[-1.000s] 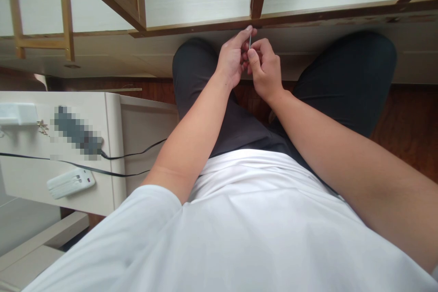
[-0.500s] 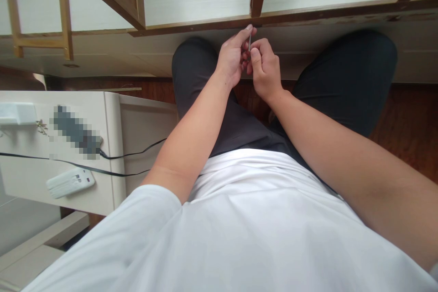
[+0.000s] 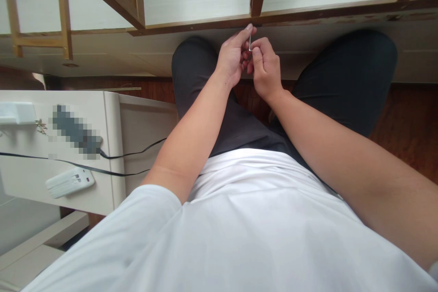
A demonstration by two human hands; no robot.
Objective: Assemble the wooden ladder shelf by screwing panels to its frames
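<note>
While I look down over a smooth white shirt, my right hand [image 3: 265, 70] pinches a thin, straight grey metal rod [image 3: 249, 44] between thumb and forefinger, holding it upright just below the brown wooden frame rail [image 3: 308, 14]. My left hand [image 3: 232, 57] is curled loosely beside it, its forefinger stretched up to the rod's top; I cannot tell whether it grips. Both hands hover above dark trousered knees. To my left, a matte cream cabinet [image 3: 112, 146] carries a rounded white plastic charger [image 3: 70, 181] and a flat black cable [image 3: 130, 154].
</note>
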